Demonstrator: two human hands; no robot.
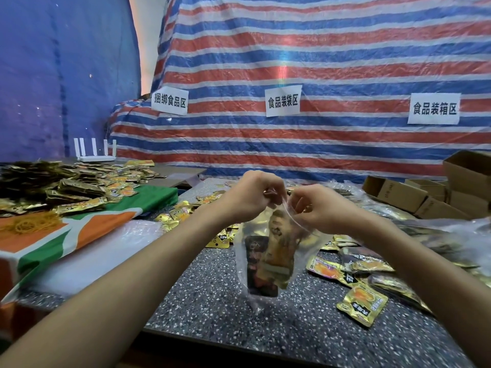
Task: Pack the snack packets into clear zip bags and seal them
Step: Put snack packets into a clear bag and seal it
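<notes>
The left hand (255, 193) and the right hand (316, 208) are raised side by side above the dark speckled stone tabletop (225, 309). Each hand has its fingers curled and pinches the top edge of one clear plastic zip bag (241, 261). The two grips sit close together at the bag mouth. The zip bag hangs below the hands, slightly tilted, with its bottom corner low over the tabletop; contact cannot be determined. Inside it stand several gold and dark foil snack packets (276, 251), blurred.

Loose gold foil packets (362, 305) lie on the tabletop to the right of the zip bag. A larger heap of gold packets (53, 181) lies at the left, partly on a green, orange and white cloth (79, 229). Brown cardboard boxes (425, 197) stand at the far right. A red, white and blue striped tarpaulin (292, 62) bearing three white paper signs (283, 100) forms the backdrop.
</notes>
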